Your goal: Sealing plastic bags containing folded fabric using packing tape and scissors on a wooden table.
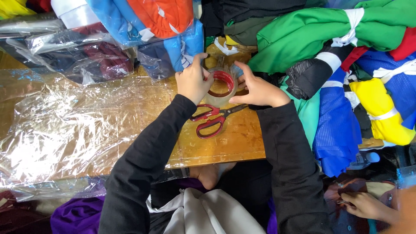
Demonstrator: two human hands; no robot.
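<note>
A roll of clear tape with a red core (pixel 222 85) is held over a wooden table (pixel 234 138) between both my hands. My left hand (pixel 193 80) grips its left side with the fingers curled and the thumb up along the rim. My right hand (pixel 258 89) holds its right side, thumb and forefinger on the rim. Both arms wear black sleeves. Red-handled scissors (pixel 211 120) lie shut on the table just below the roll, blades pointing right.
Crumpled clear plastic sheet (pixel 65 130) covers the table's left half. Bagged garments (pixel 130 39) pile at the back left; green, blue, yellow and black clothes bundles (pixel 346 78) heap on the right. Another person's hand (pixel 366 204) shows at bottom right.
</note>
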